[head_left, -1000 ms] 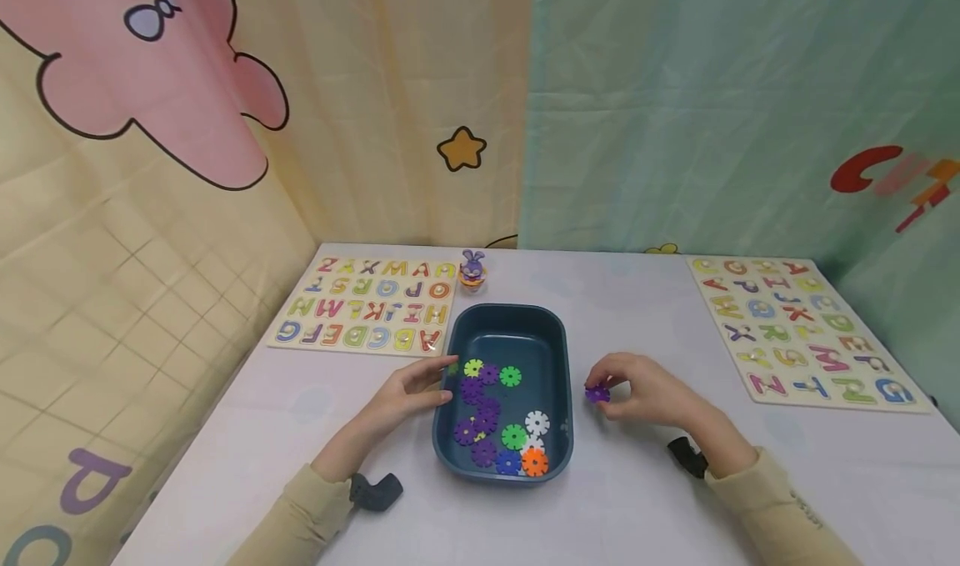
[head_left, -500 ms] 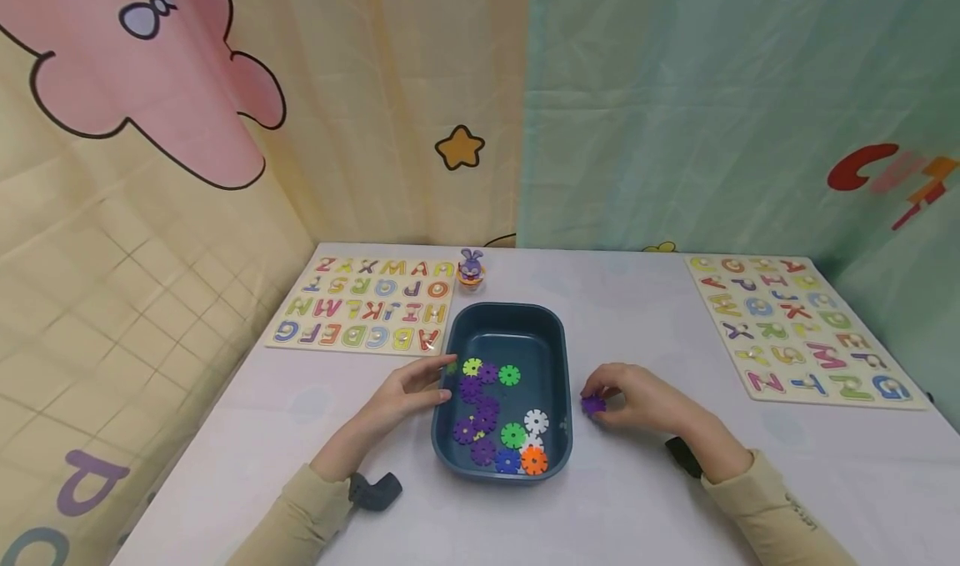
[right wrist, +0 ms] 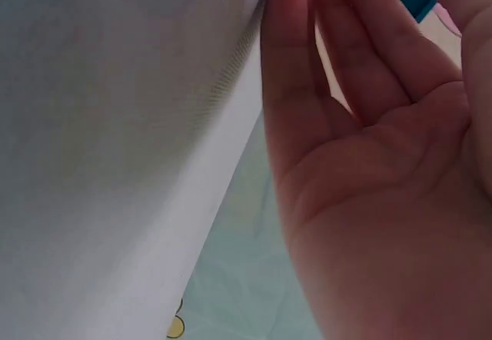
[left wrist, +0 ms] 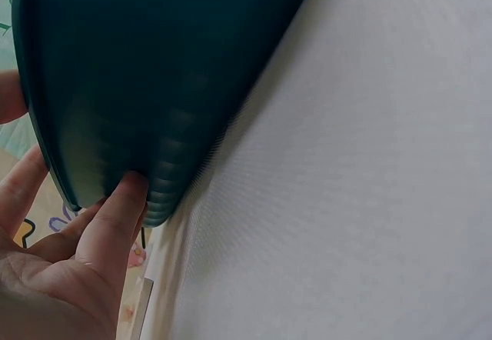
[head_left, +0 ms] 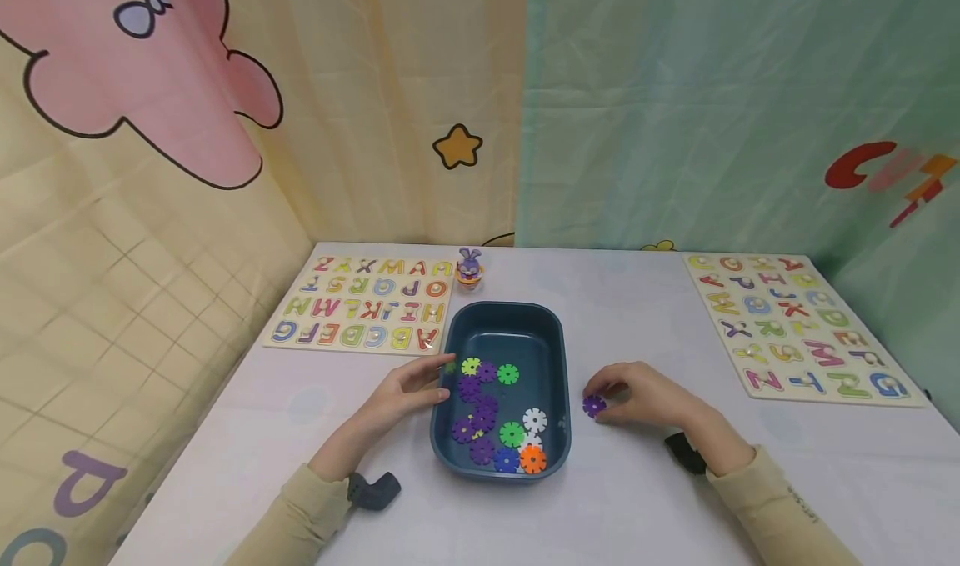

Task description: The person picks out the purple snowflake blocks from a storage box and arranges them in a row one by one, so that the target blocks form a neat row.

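A dark teal plastic bin (head_left: pixel 501 303) stands at the middle of the table. My left hand (head_left: pixel 408 395) holds its left side, thumb against the outer wall and a finger over the rim. In the left wrist view the bin's outer wall (left wrist: pixel 154 71) fills the upper left. To the right of the bin, my right hand (head_left: pixel 637 393) pinches a purple notched snowflake disc (head_left: pixel 594 406) between thumb and index finger, low over the tabletop. Inside the bin lie several more discs, among them purple ones (head_left: pixel 483 416), green ones (head_left: pixel 512 434), a white one (head_left: pixel 535 420) and an orange one (head_left: pixel 533 459).
Two wooden alphabet boards flank the bin, a left board (head_left: pixel 360 303) and a right board (head_left: pixel 802 328). A small purple rabbit figure (head_left: pixel 469 267) stands behind the bin. Patterned curtains (head_left: pixel 675 107) rise along the table's back edge.
My right hand has lowered slightly with the purple disc, which now lies flatter to view between the fingertips. The left hand stays at the bin's side.
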A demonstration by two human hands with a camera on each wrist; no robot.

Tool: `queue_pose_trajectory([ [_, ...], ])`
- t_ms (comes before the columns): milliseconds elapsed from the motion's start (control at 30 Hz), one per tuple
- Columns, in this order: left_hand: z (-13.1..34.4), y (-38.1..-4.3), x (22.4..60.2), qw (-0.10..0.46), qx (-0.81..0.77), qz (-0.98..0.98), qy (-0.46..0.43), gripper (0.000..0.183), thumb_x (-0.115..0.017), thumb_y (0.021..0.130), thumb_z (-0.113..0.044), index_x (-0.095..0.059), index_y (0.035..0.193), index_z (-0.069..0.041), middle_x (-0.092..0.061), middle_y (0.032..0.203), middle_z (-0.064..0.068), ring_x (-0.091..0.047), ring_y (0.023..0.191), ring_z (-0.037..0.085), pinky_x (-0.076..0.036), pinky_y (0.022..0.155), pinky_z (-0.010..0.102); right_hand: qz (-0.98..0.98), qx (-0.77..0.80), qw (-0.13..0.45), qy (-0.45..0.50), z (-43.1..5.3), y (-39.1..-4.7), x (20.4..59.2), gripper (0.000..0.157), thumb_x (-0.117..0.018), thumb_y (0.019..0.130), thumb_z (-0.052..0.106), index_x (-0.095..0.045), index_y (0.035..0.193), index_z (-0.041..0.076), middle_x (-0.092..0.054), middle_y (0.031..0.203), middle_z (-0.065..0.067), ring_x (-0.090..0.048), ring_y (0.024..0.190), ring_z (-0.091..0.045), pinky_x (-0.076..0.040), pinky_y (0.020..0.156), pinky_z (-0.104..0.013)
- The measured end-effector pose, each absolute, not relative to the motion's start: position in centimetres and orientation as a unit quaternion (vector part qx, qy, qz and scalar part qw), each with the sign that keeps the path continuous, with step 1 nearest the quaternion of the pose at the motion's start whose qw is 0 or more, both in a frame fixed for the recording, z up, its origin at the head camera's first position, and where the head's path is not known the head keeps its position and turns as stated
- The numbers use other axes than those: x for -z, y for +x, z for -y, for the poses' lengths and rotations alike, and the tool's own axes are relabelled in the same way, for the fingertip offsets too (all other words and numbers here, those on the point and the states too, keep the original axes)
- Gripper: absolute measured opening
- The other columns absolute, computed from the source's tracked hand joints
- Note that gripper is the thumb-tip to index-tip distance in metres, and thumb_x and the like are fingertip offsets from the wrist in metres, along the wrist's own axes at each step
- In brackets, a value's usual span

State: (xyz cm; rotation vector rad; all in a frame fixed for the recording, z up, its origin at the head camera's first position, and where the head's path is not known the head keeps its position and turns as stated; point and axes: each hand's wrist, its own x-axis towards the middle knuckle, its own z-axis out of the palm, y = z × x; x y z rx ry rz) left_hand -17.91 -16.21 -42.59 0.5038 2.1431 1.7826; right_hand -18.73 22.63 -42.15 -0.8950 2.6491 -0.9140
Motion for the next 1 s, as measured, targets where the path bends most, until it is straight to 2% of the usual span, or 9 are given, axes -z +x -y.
queue_pose_trajectory([
  [267,16.3,-18.0,42.7,0.157,-0.619,-0.751,0.170,0.057,-0.068,0.086,-0.019,-0.046,0.138,-0.011,-0.039,0.144,0.012,-0.035,0.133,0.033,-0.033,0.106,0.046,-0.884,0.355,0.133,-0.273,-23.5,-19.2,42.5,0.034,-0.082,0.071,0.016,-0.070,0.102,0.015,-0.067,0.103,0.003,-0.059,0.088,-0.014,-0.053,0.079,-0.026],
  [533,16.3,-18.0,42.7,0.155,-0.612,-0.757,0.169,0.058,-0.069,0.086,-0.020,-0.046,0.138,-0.011,-0.038,0.146,0.010,-0.034,0.134,0.032,-0.032,0.107,0.046,-0.885,0.357,0.132,-0.267,-23.6,-19.2,42.8,0.029,-0.081,0.072,0.017,-0.071,0.100,0.016,-0.067,0.099,0.005,-0.058,0.084,-0.013,-0.053,0.077,-0.025],
  [700,16.2,-18.1,42.7,0.156,-0.613,-0.756,0.166,0.057,-0.068,0.086,-0.019,-0.047,0.138,-0.011,-0.038,0.146,0.010,-0.034,0.134,0.032,-0.032,0.107,0.046,-0.882,0.372,0.136,-0.255,-23.8,-19.4,42.4,0.035,-0.081,0.074,0.022,-0.069,0.105,0.013,-0.067,0.102,0.001,-0.059,0.088,-0.015,-0.053,0.079,-0.027],
  [900,16.2,-18.0,42.7,0.156,-0.617,-0.754,0.164,0.057,-0.068,0.086,-0.019,-0.046,0.138,-0.011,-0.037,0.146,0.010,-0.034,0.134,0.032,-0.031,0.107,0.045,-0.867,0.413,0.100,-0.261,-24.1,-20.0,40.4,0.042,-0.077,0.078,0.020,-0.063,0.115,0.004,-0.065,0.111,-0.010,-0.061,0.095,-0.025,-0.053,0.085,-0.036],
  [1000,16.3,-18.0,42.8,0.155,-0.618,-0.754,0.161,0.057,-0.068,0.086,-0.017,-0.046,0.138,-0.009,-0.037,0.146,0.009,-0.033,0.135,0.031,-0.030,0.108,0.045,-0.844,0.454,0.089,-0.272,-23.8,-20.1,39.1,0.044,-0.076,0.079,0.016,-0.061,0.118,0.004,-0.063,0.114,-0.012,-0.061,0.098,-0.031,-0.053,0.086,-0.038],
])
